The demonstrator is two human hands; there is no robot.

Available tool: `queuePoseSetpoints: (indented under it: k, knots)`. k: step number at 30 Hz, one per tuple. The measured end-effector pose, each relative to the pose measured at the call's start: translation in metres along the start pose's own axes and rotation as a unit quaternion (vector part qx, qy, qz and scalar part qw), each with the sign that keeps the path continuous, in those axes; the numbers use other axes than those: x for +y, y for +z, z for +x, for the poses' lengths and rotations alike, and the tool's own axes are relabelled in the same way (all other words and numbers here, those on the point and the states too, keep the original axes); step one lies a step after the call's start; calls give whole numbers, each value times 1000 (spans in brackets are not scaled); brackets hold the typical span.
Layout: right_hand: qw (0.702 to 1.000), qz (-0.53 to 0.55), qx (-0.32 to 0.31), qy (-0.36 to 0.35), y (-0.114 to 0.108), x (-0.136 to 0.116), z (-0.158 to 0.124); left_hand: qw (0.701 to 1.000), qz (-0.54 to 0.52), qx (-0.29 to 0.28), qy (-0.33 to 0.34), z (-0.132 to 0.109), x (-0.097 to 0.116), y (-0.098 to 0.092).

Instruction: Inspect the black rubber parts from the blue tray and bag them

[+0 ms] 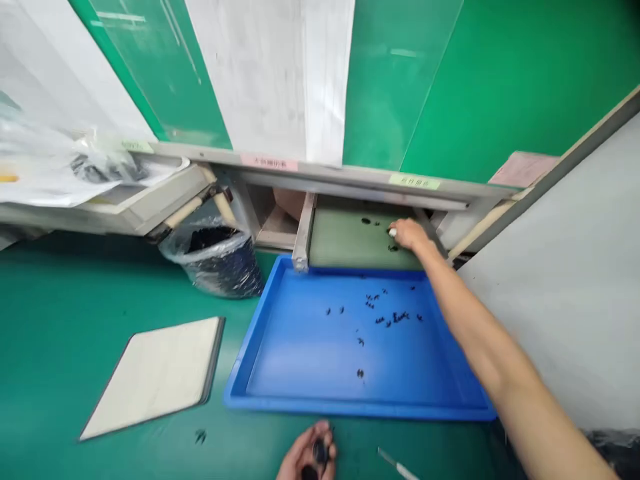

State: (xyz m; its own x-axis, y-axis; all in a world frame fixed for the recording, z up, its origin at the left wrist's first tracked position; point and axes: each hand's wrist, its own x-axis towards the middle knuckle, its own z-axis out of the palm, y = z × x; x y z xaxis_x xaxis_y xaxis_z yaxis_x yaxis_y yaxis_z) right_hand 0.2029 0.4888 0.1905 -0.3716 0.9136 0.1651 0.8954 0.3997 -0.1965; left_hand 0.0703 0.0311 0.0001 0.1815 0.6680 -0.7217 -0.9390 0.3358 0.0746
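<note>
My right hand (411,235) reaches out over the green conveyor belt (340,233), fingers pinched together. Something white covers one fingertip, and a dark speck shows beside it; what the pinch holds is too small to tell. Small black parts (367,221) lie on the belt near that hand. At the bottom edge, my left hand (313,457) is palm up with fingers curled round black round parts (320,451). Between the hands stands a blue tray (310,403), with several tiny black pieces (400,317) scattered over its floor.
Left of the tray, a bag-lined bin (225,267) holds dark material. A cream board (155,373) lies on the green table (45,333), near a small black piece (201,436). A white-handled tool (399,465) lies at front. A grey wall (565,287) stands right.
</note>
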Motion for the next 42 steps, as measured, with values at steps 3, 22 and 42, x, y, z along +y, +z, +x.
queuePoseSetpoints:
  k: [3, 22, 42]
  knots:
    - [999, 1, 28, 21, -3, 6, -14, 999, -20, -40, 9, -16, -2, 26]
    - [913, 379, -147, 15, 62, -126, -421, 938, 323, -116, 47, -44, -14, 37]
    - [874, 454, -96, 143, 102, -135, -446, 944, 309, -100, 58, -60, -21, 20]
